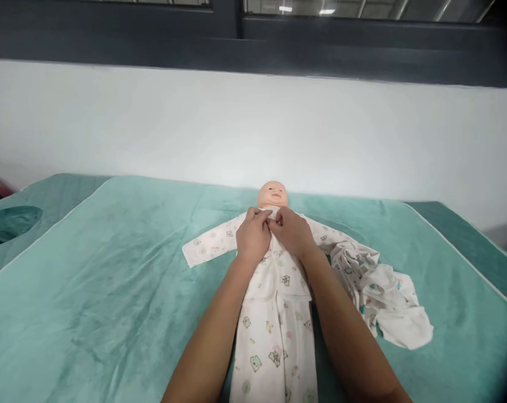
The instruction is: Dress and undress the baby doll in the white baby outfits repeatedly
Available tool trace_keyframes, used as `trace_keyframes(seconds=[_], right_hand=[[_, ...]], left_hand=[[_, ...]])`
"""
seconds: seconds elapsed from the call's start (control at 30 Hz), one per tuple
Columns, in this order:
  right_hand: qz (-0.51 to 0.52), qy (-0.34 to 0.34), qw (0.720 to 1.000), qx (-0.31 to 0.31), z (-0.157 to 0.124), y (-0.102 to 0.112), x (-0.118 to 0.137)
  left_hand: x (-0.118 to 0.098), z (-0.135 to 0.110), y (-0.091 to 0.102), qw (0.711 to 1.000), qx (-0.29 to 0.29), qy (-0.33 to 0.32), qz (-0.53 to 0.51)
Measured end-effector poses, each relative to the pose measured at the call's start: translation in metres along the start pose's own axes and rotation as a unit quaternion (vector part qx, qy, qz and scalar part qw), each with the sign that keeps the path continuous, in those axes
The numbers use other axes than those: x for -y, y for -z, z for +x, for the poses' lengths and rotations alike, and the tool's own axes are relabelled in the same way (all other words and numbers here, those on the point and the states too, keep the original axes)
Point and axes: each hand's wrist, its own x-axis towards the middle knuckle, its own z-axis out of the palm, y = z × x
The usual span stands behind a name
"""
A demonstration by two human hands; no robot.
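A baby doll [272, 194] lies on its back, its head toward the wall. It wears a white printed baby jacket [261, 280] and matching trousers [264, 347]. My left hand [254, 234] and my right hand [292, 232] meet at the jacket's upper front, just below the neck. Both hands have their fingers closed in a pinch on the front edges of the jacket. Any fastener between the fingertips is too small to make out. The jacket's left-side sleeve lies stretched out flat, and the other sleeve reaches toward a crumpled heap of cloth.
Crumpled white printed baby clothes [387, 302] lie to the right of the doll, beside my right forearm. A green cover [110, 291] with white piping spreads over the bed, with a dark hole [12, 224] at far left. A white wall [253, 129] rises behind.
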Motion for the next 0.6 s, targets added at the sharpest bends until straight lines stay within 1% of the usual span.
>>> trace_keyframes(seconds=[0.17, 0.37, 0.5, 0.6], right_hand=[[0.044, -0.002, 0.999, -0.024, 0.006, -0.003, -0.004], [0.09, 0.019, 0.991, -0.101, 0.008, -0.009, -0.005], [0.158, -0.014, 0.982, -0.101, 0.01, -0.013, -0.011], [0.222, -0.025, 0.969, -0.104, 0.012, -0.016, -0.016]], left_hand=[[-0.002, 0.003, 0.001, 0.999, 0.009, 0.014, -0.046], [-0.001, 0.003, 0.001, 1.0, 0.004, 0.001, -0.02], [-0.002, 0.002, 0.001, 1.0, 0.004, 0.003, -0.022], [-0.002, 0.002, 0.003, 1.0, 0.013, -0.002, -0.006]])
